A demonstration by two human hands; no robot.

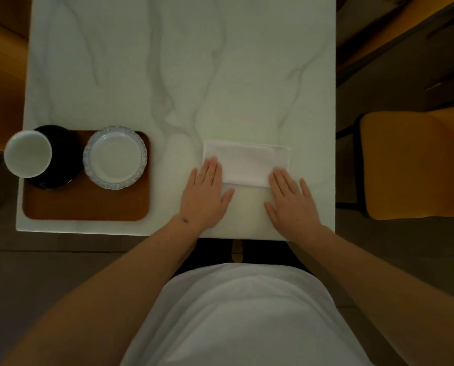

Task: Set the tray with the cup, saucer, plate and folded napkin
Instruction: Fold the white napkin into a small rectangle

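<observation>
Both hands lie flat with straight fingers, the left hand and right hand pressing the folded napkin beside the tray.

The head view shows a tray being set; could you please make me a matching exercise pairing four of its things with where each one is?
Things:
1. cup
2. plate
3. napkin
4. tray

Places:
A. on the tray, right of the saucer
B. at the table's near left corner
C. on the black saucer
D. on the bare table, under the fingers of the left hand and the right hand

Pairs: 1-C, 2-A, 3-D, 4-B
</observation>
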